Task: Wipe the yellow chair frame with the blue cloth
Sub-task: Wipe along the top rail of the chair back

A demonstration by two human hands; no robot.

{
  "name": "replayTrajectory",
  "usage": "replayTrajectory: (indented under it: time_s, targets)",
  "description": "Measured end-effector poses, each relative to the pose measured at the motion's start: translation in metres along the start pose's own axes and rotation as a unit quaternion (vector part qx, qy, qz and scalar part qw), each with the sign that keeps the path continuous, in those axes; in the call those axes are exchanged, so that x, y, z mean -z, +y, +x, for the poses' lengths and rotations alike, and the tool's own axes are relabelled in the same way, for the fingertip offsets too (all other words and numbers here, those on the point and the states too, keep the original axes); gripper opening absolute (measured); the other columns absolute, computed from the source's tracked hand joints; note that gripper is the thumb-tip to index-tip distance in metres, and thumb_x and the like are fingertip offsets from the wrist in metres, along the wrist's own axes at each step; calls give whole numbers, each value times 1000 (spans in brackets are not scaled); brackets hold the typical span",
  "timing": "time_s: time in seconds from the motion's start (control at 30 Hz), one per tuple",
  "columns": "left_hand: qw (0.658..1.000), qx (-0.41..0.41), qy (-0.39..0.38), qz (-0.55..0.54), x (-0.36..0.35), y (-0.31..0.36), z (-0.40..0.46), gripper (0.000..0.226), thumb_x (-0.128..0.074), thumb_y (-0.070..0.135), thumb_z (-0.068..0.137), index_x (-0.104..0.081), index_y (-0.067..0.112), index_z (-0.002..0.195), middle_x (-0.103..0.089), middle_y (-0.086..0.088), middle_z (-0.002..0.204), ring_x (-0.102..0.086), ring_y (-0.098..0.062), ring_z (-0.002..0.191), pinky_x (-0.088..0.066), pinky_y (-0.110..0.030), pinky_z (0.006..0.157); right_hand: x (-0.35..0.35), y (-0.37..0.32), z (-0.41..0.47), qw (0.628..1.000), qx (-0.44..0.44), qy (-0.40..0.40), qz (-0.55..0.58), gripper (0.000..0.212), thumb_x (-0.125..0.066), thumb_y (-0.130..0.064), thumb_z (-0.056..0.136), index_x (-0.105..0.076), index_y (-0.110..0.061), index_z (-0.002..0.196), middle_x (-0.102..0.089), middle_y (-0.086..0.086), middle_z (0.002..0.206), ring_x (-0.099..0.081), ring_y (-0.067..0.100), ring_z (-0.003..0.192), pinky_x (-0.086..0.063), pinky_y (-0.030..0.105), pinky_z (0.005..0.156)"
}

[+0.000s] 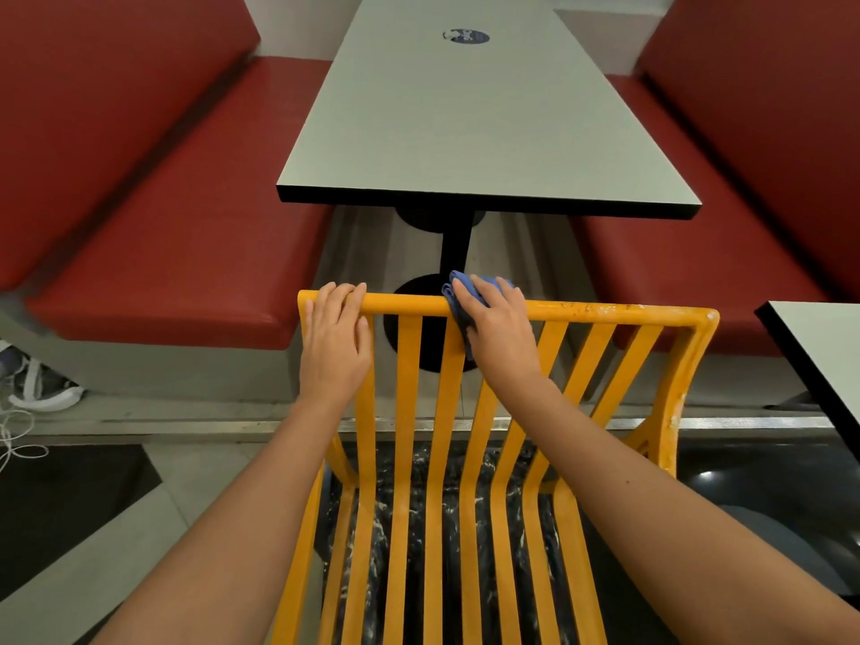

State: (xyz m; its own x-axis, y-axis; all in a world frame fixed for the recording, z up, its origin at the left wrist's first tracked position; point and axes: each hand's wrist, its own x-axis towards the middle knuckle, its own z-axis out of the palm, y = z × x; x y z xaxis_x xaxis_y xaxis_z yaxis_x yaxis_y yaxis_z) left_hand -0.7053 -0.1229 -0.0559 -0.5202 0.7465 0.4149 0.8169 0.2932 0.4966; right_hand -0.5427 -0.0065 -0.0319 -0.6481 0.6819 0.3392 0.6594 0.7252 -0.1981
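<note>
— Head view first: where is the chair?

— Near centre. The yellow chair (446,481) has its slatted back toward the camera, and its top rail (605,314) runs left to right just near of the table (488,118). The rail's right part and right corner show white chips and scuffs.

— And the cloth?

— The blue cloth (458,295) is bunched over the top rail around its middle, draped down the near side onto a slat. The right hand (500,325) lies on it, fingers curved over the cloth and the rail, pressing it against the frame; blue folds show past the fingertips on the far side and by the thumb.

— The other hand?

— The left hand (332,337) holds the same rail near its left corner, fingers hooked over the top, thumb on the near side. It touches no cloth. The two hands are apart, with a bare stretch of rail and two slats between them.

— What else is around?

— Red benches (186,235) flank the grey table on left and right. A second table's corner (823,356) enters at the right edge. At far left, on the floor, lie a white shoe (42,388) and some white cord (14,439). Dark marbled floor (419,528) shows through the slats.
</note>
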Motion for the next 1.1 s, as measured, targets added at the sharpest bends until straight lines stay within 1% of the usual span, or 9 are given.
replayTrajectory:
  time_s: [0.17, 0.27, 0.33, 0.43, 0.53, 0.63, 0.83, 0.97, 1.1]
  targets:
    - [1000, -3, -4, 10, 0, 1, 0, 42, -43, 8, 93, -43, 10, 135, -46, -8, 134, -28, -25, 136, -13, -46, 116, -3, -29, 4, 999, 37, -12, 1, 67, -62, 2, 82, -35, -14, 142, -43, 17, 141, -33, 39, 132, -24, 48, 113]
    - [1000, -10, -6, 13, 1, -1, -1, 44, -43, 6, 93, -41, 11, 136, -44, -8, 136, -26, -24, 137, -12, -45, 116, 1, -15, 3, 997, 73, -26, -11, 73, -63, 1, 82, -30, -17, 144, -39, 14, 145, -31, 36, 134, -27, 46, 112]
    - [1000, -14, -7, 10, 1, -2, -1, 44, -43, 6, 93, -41, 11, 137, -44, -8, 137, -26, -24, 137, -11, -45, 116, 6, 6, -2, 998, 58, -28, -19, 74, -65, 1, 80, -32, -17, 143, -38, 14, 145, -30, 36, 134, -31, 46, 110]
    - [1000, -13, -9, 18, 0, -2, -1, 44, -43, 8, 94, -40, 11, 137, -44, -8, 138, -25, -24, 138, -11, -46, 116, 13, 34, -9, 1000, 5, -9, -24, 68, -65, 1, 80, -37, -13, 140, -42, 18, 143, -33, 39, 133, -30, 48, 110]
    - [999, -10, -8, 49, 0, 2, 0, 43, -41, 13, 95, -40, 11, 138, -44, -8, 139, -24, -25, 139, -12, -46, 115, 13, 28, -4, 999, -12, -29, -21, 55, -55, -9, 91, -35, -14, 142, -39, 16, 145, -27, 38, 136, -21, 46, 114]
    - [995, -66, -30, 64, -4, 16, 2, 43, -36, 18, 95, -43, 13, 137, -49, -8, 136, -30, -25, 137, -15, -44, 115, 5, 5, 1, 1000, 8, -27, -8, 52, -49, -15, 95, -32, -16, 143, -37, 14, 147, -25, 36, 137, -18, 46, 115]
    - [993, -90, -52, 55, -11, 28, 1, 47, -36, 29, 94, -41, 11, 137, -46, -7, 139, -29, -24, 137, -15, -41, 116, 2, 28, -3, 1000, 28, 0, -13, 63, -65, 2, 80, -44, -15, 137, -50, 14, 136, -41, 37, 127, -37, 48, 106]
    - [989, -120, -80, 45, -12, 33, 4, 50, -28, 34, 94, -41, 13, 138, -44, -5, 142, -27, -22, 138, -13, -38, 116, 7, 42, -8, 999, -34, 17, -13, 57, -62, 6, 81, -49, -12, 133, -52, 16, 135, -38, 40, 129, -33, 49, 108]
    - [992, -99, -84, 5, -19, 48, 7, 51, -25, 35, 94, -45, 13, 135, -48, -5, 139, -32, -19, 136, -9, -34, 116, 2, 21, -2, 1000, -19, 14, -13, 53, -66, 5, 78, -54, -9, 128, -58, 20, 126, -47, 45, 120, -39, 53, 103]
